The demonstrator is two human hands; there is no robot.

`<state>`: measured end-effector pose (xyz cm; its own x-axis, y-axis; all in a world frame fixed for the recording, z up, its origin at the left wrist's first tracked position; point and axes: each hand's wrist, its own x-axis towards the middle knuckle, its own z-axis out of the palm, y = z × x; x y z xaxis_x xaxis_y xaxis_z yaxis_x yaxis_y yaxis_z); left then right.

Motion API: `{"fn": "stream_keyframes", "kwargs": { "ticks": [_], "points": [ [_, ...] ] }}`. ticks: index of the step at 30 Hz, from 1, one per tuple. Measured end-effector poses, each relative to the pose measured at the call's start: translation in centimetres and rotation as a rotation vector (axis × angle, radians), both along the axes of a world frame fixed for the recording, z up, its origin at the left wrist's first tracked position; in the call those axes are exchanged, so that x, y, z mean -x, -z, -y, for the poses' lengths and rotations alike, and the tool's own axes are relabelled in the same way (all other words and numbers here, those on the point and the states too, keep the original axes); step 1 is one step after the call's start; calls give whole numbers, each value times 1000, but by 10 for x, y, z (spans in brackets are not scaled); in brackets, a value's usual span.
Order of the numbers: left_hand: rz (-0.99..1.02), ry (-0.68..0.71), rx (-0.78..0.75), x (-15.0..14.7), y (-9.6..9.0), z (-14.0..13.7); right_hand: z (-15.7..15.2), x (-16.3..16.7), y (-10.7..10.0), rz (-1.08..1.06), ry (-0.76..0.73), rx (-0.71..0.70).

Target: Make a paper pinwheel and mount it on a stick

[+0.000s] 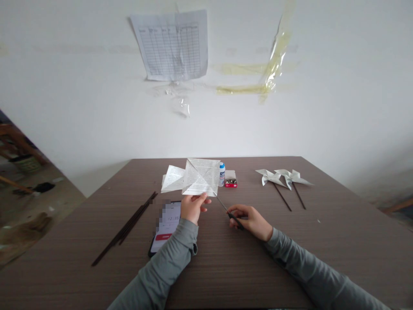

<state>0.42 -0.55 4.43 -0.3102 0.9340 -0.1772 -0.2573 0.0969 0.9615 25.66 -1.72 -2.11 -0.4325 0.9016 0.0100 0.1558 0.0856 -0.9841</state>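
My left hand (192, 207) pinches the lower edge of a printed paper square (201, 174), which is raised above the table and marked with diagonal creases. In my right hand (251, 220) is a pair of scissors (225, 207) with dark handles. The blade tips meet the paper's lower right corner; how far they reach into it I cannot tell. Behind the raised square, to its left, lie more printed paper sheets (172, 180), partly hidden by it. A phone (166, 228) with a lit screen lies under my left wrist, partly covered by the sleeve.
Several dark sticks (129, 224) lie left on the brown table (206, 275). A blue-capped white bottle (222, 174) and a small red box (230, 182) of small pieces stand behind the paper. Two paper pinwheels (269, 177) on sticks lie right. Behind is a white wall (97, 94).
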Motion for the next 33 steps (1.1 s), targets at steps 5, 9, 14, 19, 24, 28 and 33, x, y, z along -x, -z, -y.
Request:
{"fn": "stream_keyframes", "kwargs": {
  "ticks": [5,9,14,19,24,28,33],
  "points": [
    [2,-8,0,-1,-1,1,0,1,-1,-16,-8,15],
    [-2,-11,10,-1,-2,1,0,0,-2,-16,-10,24],
    [4,-23,17,-2,-4,2,0,1,-2,-8,-7,18],
    [1,-21,20,-3,-6,3,0,1,-3,-1,-4,10],
    [-7,-12,21,-1,-5,3,0,0,-3,14,-2,0],
    [-29,8,19,2,2,-1,-1,0,-2,11,-5,7],
    [-48,38,10,4,6,-3,0,0,-2,17,-4,-17]
  ]
}}
